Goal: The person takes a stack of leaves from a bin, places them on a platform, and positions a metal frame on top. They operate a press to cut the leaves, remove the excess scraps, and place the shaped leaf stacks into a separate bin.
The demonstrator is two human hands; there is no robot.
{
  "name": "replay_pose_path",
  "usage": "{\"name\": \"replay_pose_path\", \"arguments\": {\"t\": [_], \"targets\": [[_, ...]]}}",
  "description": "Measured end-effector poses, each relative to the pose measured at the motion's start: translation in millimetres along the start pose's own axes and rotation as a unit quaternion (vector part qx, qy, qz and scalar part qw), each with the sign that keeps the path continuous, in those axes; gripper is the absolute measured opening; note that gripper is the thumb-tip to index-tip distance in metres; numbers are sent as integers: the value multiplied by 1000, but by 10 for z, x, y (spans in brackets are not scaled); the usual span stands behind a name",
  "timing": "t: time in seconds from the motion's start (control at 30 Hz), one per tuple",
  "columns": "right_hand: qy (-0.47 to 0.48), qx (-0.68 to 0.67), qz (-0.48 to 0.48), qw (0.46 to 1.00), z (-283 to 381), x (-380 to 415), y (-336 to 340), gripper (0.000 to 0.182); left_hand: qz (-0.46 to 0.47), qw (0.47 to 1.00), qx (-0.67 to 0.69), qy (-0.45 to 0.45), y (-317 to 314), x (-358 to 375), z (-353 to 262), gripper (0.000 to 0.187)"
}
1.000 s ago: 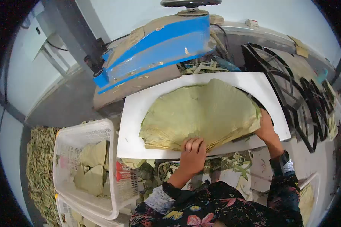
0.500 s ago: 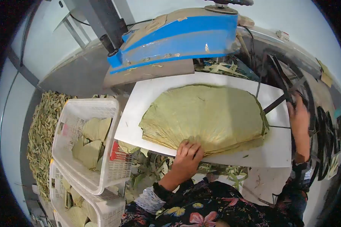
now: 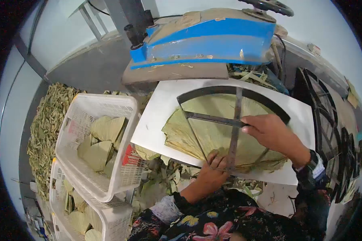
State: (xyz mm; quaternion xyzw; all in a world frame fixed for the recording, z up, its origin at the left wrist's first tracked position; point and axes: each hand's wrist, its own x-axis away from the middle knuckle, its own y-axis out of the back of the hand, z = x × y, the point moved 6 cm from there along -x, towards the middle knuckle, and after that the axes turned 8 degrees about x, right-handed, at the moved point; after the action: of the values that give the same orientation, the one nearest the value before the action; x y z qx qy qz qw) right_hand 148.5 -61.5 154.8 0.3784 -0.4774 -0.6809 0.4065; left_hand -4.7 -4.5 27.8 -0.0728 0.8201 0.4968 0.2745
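Observation:
On the white board [image 3: 151,120] lies a fanned stack of large dried green leaves [image 3: 183,134], its near edge layered and ragged. My right hand [image 3: 265,130] grips a black, fan-shaped metal cutting die [image 3: 234,146] by its crossbar. The die overlaps the middle and right of the stack, its curved rim on the far side and its narrow end toward me. Close to that narrow end, my left hand [image 3: 214,172] has its fingers curled over the near edge of the leaves, holding them.
Behind the board stands a blue press [image 3: 205,42] with a black handwheel [image 3: 269,6]. White baskets [image 3: 102,195] at left hold cut leaf pieces [image 3: 98,154]. Leaf scraps [image 3: 48,140] are heaped at far left. More black metal dies [image 3: 323,108] lean at the right.
My right hand has brought a fan-shaped die from the rack at the right to over the leaves. My left hand stays at the stack's near edge. The camera view has shifted slightly.

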Motion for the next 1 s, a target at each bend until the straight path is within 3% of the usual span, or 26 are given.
{"name": "replay_pose_path", "arguments": {"t": [0.1,0.2,0.37,0.43,0.5,0.53,0.57,0.63,0.7,0.83,0.93,1.0], "targets": [[25,11,10,1000,-315,-157,-530,33,2,1000,-9,-5,-58,49,-3,41],[43,-64,3,997,-572,-160,-763,36,-5,999,-36,11,-11,68,-32,37],[-38,-78,118,989,-618,-177,-743,36,-9,999,-51,14,-34,95,-47,39],[-36,-72,110,991,-582,-188,-696,34,-82,995,-47,3,31,136,-80,41],[-41,-66,105,991,-635,-161,-746,32,-79,994,-71,-6,2,135,-60,41],[5,-66,67,996,-641,-161,-759,32,-87,991,-104,-15,-4,137,-69,42],[52,-64,27,996,-633,-141,-767,31,-80,992,-95,-18,-10,140,-83,42],[5,-70,36,997,-730,-106,-863,33,-60,992,-115,-11,-7,124,-72,41],[49,-41,11,998,-704,-94,-889,34,-56,992,-113,-25,-7,125,-52,41],[26,-3,17,1000,-762,-42,-1025,33,-42,993,-101,-47,18,74,-73,39],[65,-13,-55,996,-683,-22,-891,34,-20,995,-82,-59,22,65,-61,39],[4,84,47,995,-639,-24,-892,31,-2,996,-63,-62,76,68,-3,41]]}}
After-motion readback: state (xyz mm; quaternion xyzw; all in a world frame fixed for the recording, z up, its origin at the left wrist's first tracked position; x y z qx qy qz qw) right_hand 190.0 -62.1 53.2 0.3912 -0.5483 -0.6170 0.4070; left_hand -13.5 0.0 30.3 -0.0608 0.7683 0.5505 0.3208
